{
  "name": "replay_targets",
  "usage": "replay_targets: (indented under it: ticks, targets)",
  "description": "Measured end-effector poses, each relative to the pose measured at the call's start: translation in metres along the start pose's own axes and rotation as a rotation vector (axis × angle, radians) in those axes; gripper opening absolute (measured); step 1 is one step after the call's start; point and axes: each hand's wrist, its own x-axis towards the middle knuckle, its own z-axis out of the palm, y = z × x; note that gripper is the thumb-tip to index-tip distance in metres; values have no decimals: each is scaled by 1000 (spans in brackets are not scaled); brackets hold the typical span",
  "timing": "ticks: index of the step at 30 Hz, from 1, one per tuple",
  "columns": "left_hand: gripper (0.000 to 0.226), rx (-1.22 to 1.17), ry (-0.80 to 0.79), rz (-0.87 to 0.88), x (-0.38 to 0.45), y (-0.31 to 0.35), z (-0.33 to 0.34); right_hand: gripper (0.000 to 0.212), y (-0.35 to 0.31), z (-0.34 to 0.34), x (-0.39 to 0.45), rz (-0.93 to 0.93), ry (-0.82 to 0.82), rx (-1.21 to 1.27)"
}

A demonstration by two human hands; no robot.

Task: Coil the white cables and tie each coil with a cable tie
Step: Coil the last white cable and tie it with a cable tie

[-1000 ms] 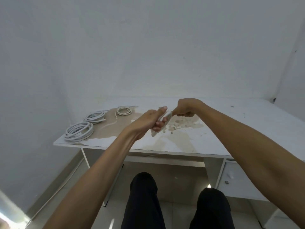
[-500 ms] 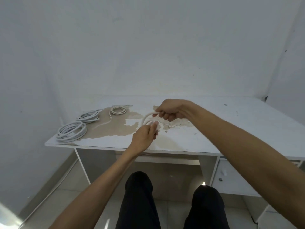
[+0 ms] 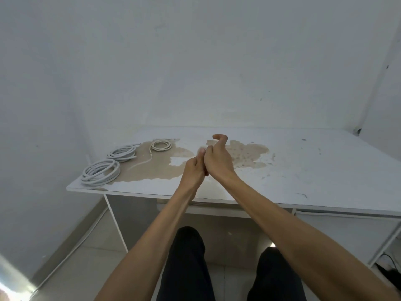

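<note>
Between the two hands, above the stained middle of the white flat surface (image 3: 303, 170), a small pale piece of white cable (image 3: 201, 151) was held, most of it hidden by the fingers. The left hand (image 3: 193, 170) was seen with its fingers curled round that piece, so its grip was grasping the cable. The right hand (image 3: 218, 158) was pressed against the left from the right side, its thumb hooked upward at the far end; whether its grip was clenched on the cable or only steadying it could not be told, since the palm faced away. The visible end of the cable was pointed up and away from the left grip, toward the wall; its long axis was judged to run roughly that way. The right hand was judged the nearer to that free end.

Well to the left of the grip, three coils were laid on the surface: a large grey-white coil of thick cable (image 3: 101, 175) nearest the front edge, a second grey-white coil (image 3: 122, 153) behind it, and a small cream coil of thin cable (image 3: 161, 145) farthest back, with a loose tail trailing toward the front. No cable tie could be made out. No brand, label or legible writing was seen anywhere.
</note>
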Motion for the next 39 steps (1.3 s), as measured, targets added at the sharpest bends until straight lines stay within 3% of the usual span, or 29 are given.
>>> replay_targets:
  ticks: [4,8,12,17,22,27,30,32,33,35,37,39]
  targets:
    - [51,-97,-5,-82,2,0,9,43,8,3,-2,-109,-29,-286]
    - [60,-166,17,-271,6,-9,12,39,19,8,6,-61,-138,-497]
    - [57,-250,3,-404,25,-22,11,31,30,10,8,-84,-161,-584]
    - [38,-491,-6,-538,42,-16,11,47,49,17,7,-100,-134,-611]
    - [34,-670,-116,-677,54,-14,1,42,57,26,15,-160,-86,-675]
    - [36,-603,-111,-603,57,-14,6,29,65,18,27,-152,-124,-544]
    - [51,-5,-2,-294,57,-21,-1,33,75,5,34,-169,-172,-431]
    - [59,443,249,24,63,-30,-12,37,82,-4,40,-171,-195,-378]
    - [56,494,322,97,68,-35,-18,37,85,-8,42,-162,-209,-340]
    - [55,365,227,31,81,-44,-24,38,90,-16,47,-153,-237,-252]
    - [65,99,10,-188,88,-49,-22,38,91,-20,53,-139,-243,-174]
    - [72,-148,-100,-356,93,-49,-11,37,92,-20,60,-138,-223,-125]
